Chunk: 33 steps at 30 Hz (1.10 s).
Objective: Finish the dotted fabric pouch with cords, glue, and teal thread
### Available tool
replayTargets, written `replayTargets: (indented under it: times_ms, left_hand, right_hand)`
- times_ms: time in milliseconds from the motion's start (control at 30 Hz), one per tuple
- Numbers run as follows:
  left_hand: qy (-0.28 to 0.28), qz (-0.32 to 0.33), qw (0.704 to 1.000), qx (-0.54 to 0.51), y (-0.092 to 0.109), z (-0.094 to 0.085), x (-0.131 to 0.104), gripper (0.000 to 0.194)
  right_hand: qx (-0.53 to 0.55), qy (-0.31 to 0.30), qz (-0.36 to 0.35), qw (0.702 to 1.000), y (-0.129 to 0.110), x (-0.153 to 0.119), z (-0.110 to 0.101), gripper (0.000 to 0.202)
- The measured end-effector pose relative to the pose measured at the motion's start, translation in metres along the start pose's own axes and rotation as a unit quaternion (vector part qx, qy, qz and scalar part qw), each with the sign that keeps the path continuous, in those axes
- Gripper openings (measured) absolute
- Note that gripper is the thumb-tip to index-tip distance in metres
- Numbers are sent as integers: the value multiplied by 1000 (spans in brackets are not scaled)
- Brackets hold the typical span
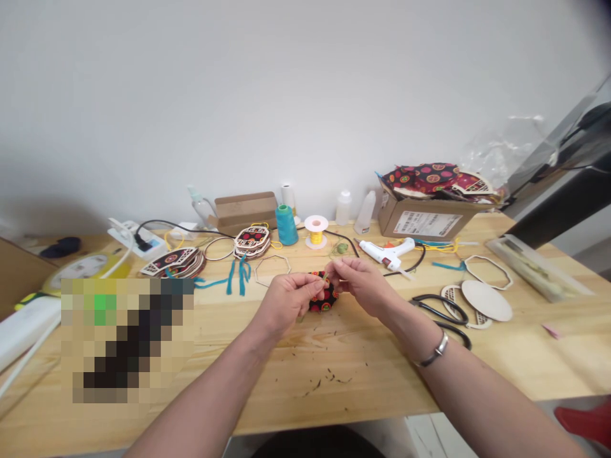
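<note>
A small black fabric piece with red and orange patterns point(323, 300) rests on the wooden table between my two hands. My left hand point(292, 295) is closed in a pinch at its upper left side, on a thin greenish strip point(325, 278) that runs over the fabric. From the right, my right hand point(355, 280) pinches near the other end of the same strip, thumb and index finger together. The fingertips of both hands are close to each other, and they partly cover the fabric. Dark scraps point(329, 380) lie on the table below.
Behind my hands stand a teal thread cone point(286, 226), a yellow spool point(316, 233) and a white glue gun point(389, 254). Black-handled scissors point(442, 310) lie right of my right forearm. A cardboard box point(420, 219) holds patterned pieces. Stacked octagonal pieces point(252, 242) sit at back left.
</note>
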<state>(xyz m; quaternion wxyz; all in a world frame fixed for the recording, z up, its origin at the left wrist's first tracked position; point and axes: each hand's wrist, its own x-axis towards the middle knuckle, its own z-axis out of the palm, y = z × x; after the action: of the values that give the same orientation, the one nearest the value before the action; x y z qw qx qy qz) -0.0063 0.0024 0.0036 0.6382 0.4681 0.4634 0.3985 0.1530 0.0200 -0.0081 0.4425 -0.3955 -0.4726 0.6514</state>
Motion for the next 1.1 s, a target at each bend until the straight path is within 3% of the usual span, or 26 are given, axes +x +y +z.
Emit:
replayTargets:
  times_ms: [100, 300, 500, 567, 667, 733, 867, 1100]
  left_hand:
    - [1, -1, 1000, 5, 1, 0, 0, 24]
    - [3, 3, 1000, 14, 5, 2, -2, 22]
    - [-10, -1, 995, -96, 2, -3, 3, 22]
    - [-16, 1, 989, -146, 2, -5, 4, 21]
    - [-21, 26, 977, -213, 2, -6, 5, 18]
    - [-20, 45, 968, -245, 3, -7, 5, 16]
    - [-16, 67, 954, -292, 4, -9, 7, 13]
    - [38, 71, 946, -315, 8, -14, 10, 6]
  right_hand:
    - [24, -13, 14, 1000, 0, 0, -2, 43]
    - [-6, -47, -24, 999, -2, -4, 4, 26]
    - [-33, 31, -43, 998, -3, -5, 11, 31]
    - [-24, -29, -20, 999, -3, -6, 13, 29]
    - [-18, -179, 25, 983, 0, -9, 15, 35]
    - [-32, -228, 60, 971, 6, -10, 15, 36]
    - [-83, -170, 105, 976, 13, -7, 12, 26]
    - [-136, -96, 83, 983, 1, -3, 2, 22]
